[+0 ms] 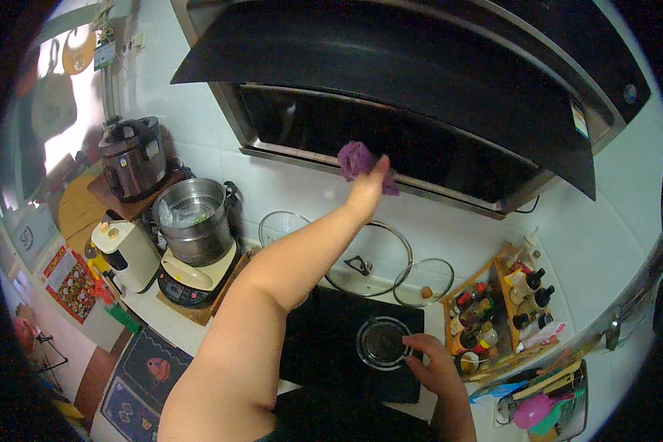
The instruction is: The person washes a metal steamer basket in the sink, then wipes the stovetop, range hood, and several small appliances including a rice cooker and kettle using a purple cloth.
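Observation:
My left hand (369, 185) is raised to the lower edge of the range hood (447, 190), gripping a purple cloth (358, 160) that touches the metal rim. Below, my right hand (432, 362) is at the right side of a round glass or metal ring-shaped piece (384, 342) on the black cooktop (331, 326), its thumb and fingers at the rim. Whether the fingers grip it firmly is hard to tell. The hood's black panel (364, 50) is tilted outward above my left hand.
Glass lids (369, 258) lean on the tiled wall behind the cooktop. A wooden rack (508, 309) with bottles stands right. On the left are a steel steamer pot (193, 237), a cream-coloured appliance (127, 254) and a dark electric cooker (132, 166). Utensils (533, 411) lie at lower right.

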A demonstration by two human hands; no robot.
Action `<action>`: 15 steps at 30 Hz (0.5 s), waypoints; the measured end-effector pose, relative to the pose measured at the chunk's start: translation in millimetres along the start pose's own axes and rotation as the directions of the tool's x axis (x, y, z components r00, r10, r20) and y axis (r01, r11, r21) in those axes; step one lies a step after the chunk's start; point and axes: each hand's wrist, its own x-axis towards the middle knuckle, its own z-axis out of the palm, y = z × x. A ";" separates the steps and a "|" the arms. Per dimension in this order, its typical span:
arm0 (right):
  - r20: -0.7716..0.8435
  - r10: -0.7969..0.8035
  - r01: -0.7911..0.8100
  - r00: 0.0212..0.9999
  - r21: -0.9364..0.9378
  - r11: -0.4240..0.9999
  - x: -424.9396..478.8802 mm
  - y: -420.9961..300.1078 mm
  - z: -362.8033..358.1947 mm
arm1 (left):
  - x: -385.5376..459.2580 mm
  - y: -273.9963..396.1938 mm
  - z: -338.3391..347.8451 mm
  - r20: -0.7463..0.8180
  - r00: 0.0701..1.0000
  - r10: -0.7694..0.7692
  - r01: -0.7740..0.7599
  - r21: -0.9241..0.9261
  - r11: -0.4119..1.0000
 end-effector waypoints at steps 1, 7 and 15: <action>-0.003 0.019 -0.019 1.000 0.007 1.000 -3.5 -0.1 -1.9 | -10.1 13.3 10.0 -0.025 1.000 0.019 -0.024 -0.241 0.970; -0.032 -0.023 0.023 0.999 0.004 1.000 -24.3 -5.0 -19.3 | -60.8 93.1 -23.9 -0.062 0.992 0.108 -0.123 -0.608 0.784; 0.053 -0.084 0.076 0.995 0.139 0.987 -25.0 -7.1 -21.1 | -144.4 222.6 -70.8 -0.004 0.543 0.840 -0.821 0.208 0.532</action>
